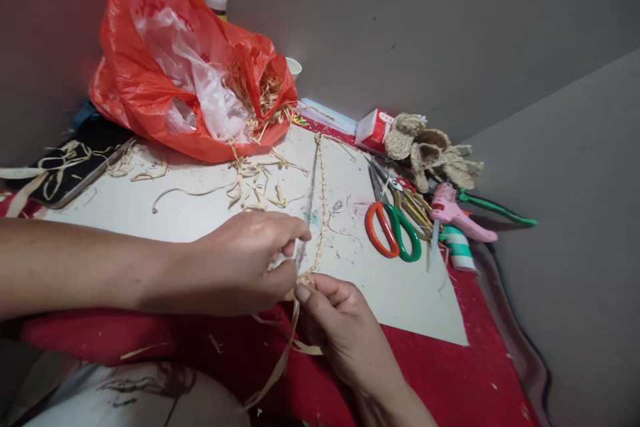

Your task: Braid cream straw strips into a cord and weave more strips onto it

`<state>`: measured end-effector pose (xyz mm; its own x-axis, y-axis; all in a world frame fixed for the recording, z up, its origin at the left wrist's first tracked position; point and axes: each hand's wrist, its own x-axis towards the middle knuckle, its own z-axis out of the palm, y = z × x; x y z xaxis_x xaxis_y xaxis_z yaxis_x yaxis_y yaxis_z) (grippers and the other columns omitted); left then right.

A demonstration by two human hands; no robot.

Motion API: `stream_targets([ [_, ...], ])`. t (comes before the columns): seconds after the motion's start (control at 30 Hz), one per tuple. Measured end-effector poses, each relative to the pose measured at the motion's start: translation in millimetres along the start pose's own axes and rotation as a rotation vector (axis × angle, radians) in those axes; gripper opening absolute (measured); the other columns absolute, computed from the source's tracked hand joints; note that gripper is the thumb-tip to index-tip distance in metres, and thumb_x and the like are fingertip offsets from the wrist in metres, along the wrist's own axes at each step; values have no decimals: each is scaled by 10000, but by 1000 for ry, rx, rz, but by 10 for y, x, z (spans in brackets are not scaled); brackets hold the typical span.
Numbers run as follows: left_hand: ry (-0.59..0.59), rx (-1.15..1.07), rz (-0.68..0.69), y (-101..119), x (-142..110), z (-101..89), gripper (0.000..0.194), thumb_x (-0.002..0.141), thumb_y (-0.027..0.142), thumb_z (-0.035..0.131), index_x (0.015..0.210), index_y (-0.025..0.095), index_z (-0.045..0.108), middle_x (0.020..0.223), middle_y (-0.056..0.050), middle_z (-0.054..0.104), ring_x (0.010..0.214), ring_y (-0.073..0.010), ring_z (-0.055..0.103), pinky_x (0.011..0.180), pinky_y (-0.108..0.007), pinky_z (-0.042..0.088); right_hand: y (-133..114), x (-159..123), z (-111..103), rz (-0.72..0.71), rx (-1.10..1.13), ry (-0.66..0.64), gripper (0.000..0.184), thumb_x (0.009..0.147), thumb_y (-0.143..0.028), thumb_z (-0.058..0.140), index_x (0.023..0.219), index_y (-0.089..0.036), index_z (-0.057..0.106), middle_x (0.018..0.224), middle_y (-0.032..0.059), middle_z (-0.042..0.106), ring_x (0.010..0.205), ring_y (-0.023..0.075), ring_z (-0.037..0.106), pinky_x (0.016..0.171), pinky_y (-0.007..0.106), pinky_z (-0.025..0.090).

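A thin braided cord of pale raffia (323, 203) runs from the far side of the white board down to my hands. My right hand (345, 327) pinches its near end between thumb and fingers. My left hand (255, 253) is beside that end, fingers curled in and thumb tip close to the cord; what it grips is hidden. Below the hands, loose flat raffia strands (280, 367) hang over the table's front edge.
A red plastic bag (165, 100) with raffia in it stands at the back left, near a dark phone-like slab (75, 163). Raffia scraps (255, 183) litter the white board (400, 293). Scissors (393, 230), a pink glue gun (457, 213) and woven pieces (425, 147) lie right.
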<state>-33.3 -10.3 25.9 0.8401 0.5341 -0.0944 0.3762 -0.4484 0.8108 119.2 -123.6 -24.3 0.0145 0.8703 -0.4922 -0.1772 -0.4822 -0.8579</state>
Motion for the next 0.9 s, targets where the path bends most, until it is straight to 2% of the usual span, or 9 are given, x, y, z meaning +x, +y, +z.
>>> stream_targets([
  [0.03,-22,-76,-18,-15,15,16,235,747,217,463,949,172,575,736,-3,551,613,-105,451,539,-214,316,3,4,-11,-3,6,-6,320,799,-424,626,656,-152,538,440,-97,300,398,38,171,395,201,123],
  [0.13,-241,-304,-132,-49,23,111,194,788,262,423,890,167,559,668,23,504,570,-92,421,525,-204,328,10,18,-36,-2,-1,-29,332,809,-435,613,660,-154,521,448,-101,277,399,38,159,397,207,115],
  [0.2,-303,-322,-188,-46,12,154,176,805,278,394,793,169,531,619,34,468,548,-90,395,514,-205,325,8,25,-44,9,-5,-46,326,813,-435,609,676,-151,525,452,-103,262,399,39,154,396,209,115],
  [0.3,-282,-216,-193,-11,-2,147,178,807,282,383,687,179,465,620,34,481,559,-93,400,513,-208,314,-14,27,-48,32,10,-86,319,813,-435,607,690,-154,520,471,-98,273,411,41,163,400,207,122],
  [0.47,-307,-127,-142,24,-4,102,152,802,256,369,692,188,449,609,38,483,536,-91,412,488,-207,287,-61,9,-57,54,-35,-134,328,827,-444,586,685,-155,527,471,-98,258,413,41,151,401,207,116],
  [0.6,-323,-138,-163,16,16,107,122,773,236,395,675,185,449,589,39,464,523,-88,397,474,-201,284,-60,-11,-75,73,-71,-136,340,802,-456,609,664,-156,527,464,-90,282,415,45,172,397,207,133],
  [0.73,-363,-201,-185,-13,38,98,122,767,224,404,691,180,488,609,32,519,546,-91,424,499,-196,322,-55,-20,-95,85,-97,-147,343,800,-463,607,671,-153,536,454,-88,308,407,42,180,384,193,148],
  [0.9,-366,-70,-120,-45,49,64,182,796,228,391,650,178,486,571,36,491,520,-86,388,487,-203,298,-97,-25,-86,131,-102,-145,370,796,-504,585,663,-167,513,456,-94,303,397,42,200,369,162,261],
])
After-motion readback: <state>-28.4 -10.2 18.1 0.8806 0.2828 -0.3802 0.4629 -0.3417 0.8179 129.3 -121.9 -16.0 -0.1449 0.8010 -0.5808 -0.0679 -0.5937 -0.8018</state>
